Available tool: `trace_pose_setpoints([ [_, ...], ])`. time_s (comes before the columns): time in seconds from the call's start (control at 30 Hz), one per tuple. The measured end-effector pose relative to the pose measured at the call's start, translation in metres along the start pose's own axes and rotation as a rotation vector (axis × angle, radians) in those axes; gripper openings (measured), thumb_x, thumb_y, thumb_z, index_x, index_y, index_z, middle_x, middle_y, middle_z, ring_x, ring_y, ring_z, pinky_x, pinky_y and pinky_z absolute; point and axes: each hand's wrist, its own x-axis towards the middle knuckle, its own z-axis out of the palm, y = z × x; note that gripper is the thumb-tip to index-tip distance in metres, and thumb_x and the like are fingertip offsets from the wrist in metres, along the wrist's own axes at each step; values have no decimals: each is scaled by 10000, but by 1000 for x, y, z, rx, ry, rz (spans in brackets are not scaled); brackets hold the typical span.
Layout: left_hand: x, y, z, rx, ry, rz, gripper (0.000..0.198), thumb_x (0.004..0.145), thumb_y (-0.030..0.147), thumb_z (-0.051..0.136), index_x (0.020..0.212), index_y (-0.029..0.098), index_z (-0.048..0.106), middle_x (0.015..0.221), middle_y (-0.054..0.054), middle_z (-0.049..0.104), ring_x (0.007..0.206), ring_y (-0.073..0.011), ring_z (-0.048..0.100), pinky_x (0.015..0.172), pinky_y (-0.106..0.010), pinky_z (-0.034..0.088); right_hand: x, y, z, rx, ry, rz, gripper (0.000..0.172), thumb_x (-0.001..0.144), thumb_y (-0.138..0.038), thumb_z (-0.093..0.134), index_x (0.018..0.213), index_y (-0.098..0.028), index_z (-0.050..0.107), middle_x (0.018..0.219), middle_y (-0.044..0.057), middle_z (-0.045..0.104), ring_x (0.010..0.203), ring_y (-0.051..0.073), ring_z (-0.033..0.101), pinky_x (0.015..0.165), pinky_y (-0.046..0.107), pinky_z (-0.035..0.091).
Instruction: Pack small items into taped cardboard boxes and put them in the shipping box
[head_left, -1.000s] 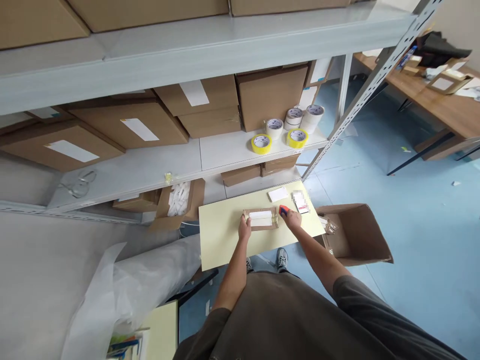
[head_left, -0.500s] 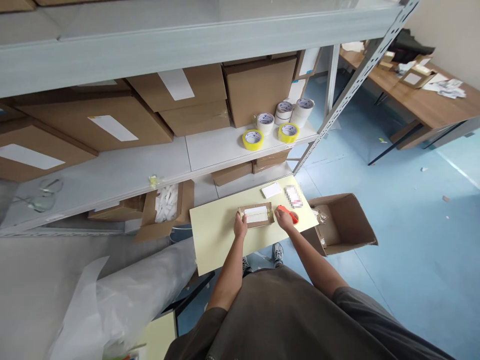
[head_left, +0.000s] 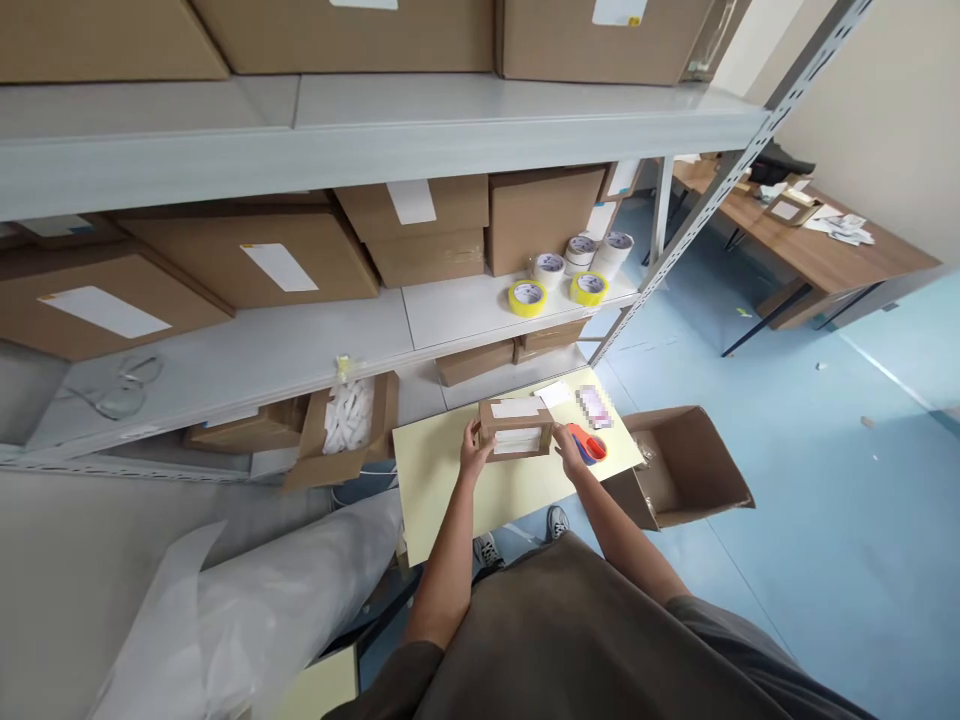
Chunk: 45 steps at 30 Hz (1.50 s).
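A small brown cardboard box (head_left: 517, 410) with white labels on its top and near side is raised or tilted over the pale yellow table (head_left: 431, 480). My left hand (head_left: 472, 452) grips its left end, thumb on the near side. At the right end, the fingers of my right hand (head_left: 568, 449) close on the box's edge. Just beyond that hand lies an orange and blue tape dispenser (head_left: 588, 444), touched by neither hand. White paper (head_left: 553, 394) and a blurred-out printed item (head_left: 595, 407) rest at the table's far right.
Shelving (head_left: 337, 335) behind the table carries large cartons and several tape rolls (head_left: 527, 298). An open carton of white pieces (head_left: 349, 415) stands left, an open carton (head_left: 686, 465) on the floor right. A plastic-wrapped roll (head_left: 300, 590) lies at lower left.
My right hand has left the tape dispenser and moved onto the box's right end. The box now shows its top and near side. The view has tilted upward.
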Motion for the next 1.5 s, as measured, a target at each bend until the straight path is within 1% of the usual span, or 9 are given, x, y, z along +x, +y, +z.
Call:
trace_pose_setpoints([
  [0.2,-17,-21,-9,164,-104,-248,642,960,443,703,1530,197,540,1477,-154,663,1357,-290,637,1081,-348,502,-3,30,36,-244,-46,85,515,912,-662,466,1037,-226,710,1113,119,767,1086,299,691,967,406,544],
  [0.37,-27,-33,-2,237,-109,-238,700,1001,467,613,1615,180,437,1509,-153,639,1358,-259,633,1055,-306,494,3,48,40,-408,-39,126,511,921,-622,424,1029,-211,710,1047,113,778,1037,305,704,951,437,554],
  [0.5,-25,-29,7,322,-80,-260,711,997,455,601,1627,181,418,1526,-161,623,1385,-276,614,1054,-313,498,15,45,29,-372,-118,77,534,944,-596,467,1187,-199,728,1215,123,778,1149,293,706,1022,431,546],
  [0.63,-27,-23,22,386,0,-277,673,1009,332,539,1642,161,382,1571,-170,577,1411,-279,589,1071,-332,504,39,34,8,-395,-45,53,684,970,-551,497,1497,-124,586,1515,209,617,1427,340,567,1177,483,447],
  [0.8,-22,7,49,550,290,68,597,970,263,568,1556,159,512,1568,-181,554,1476,-324,485,1218,-429,393,89,11,-32,-505,6,-68,678,1007,-440,472,1618,-147,461,1641,149,503,1524,289,473,1264,426,358],
  [1.0,48,78,136,695,9,240,363,1023,256,528,1343,210,693,1253,-131,729,1211,-260,651,1073,-352,492,160,4,-58,-739,-142,-45,646,1006,-253,434,1621,-57,435,1709,155,392,1579,252,385,1289,353,311],
  [1.17,132,88,209,958,-181,72,228,990,227,590,1136,176,757,1183,-161,767,1225,-284,656,1043,-361,483,201,31,-55,-895,-233,-15,663,971,-158,435,1619,-19,424,1714,161,380,1622,272,278,1303,362,265],
  [1.33,182,58,231,899,-233,-297,281,782,265,836,1032,157,763,1176,-208,780,1232,-332,680,982,-352,506,214,59,-50,-903,-308,-74,708,950,-161,469,1648,-69,396,1748,130,315,1638,292,229,1291,408,289],
  [1.5,190,44,228,816,-211,-273,343,705,296,891,989,152,764,1137,-189,799,1173,-317,708,956,-314,501,209,63,-48,-862,-348,-94,730,943,-183,498,1664,-152,388,1751,92,315,1649,338,176,1242,485,364],
])
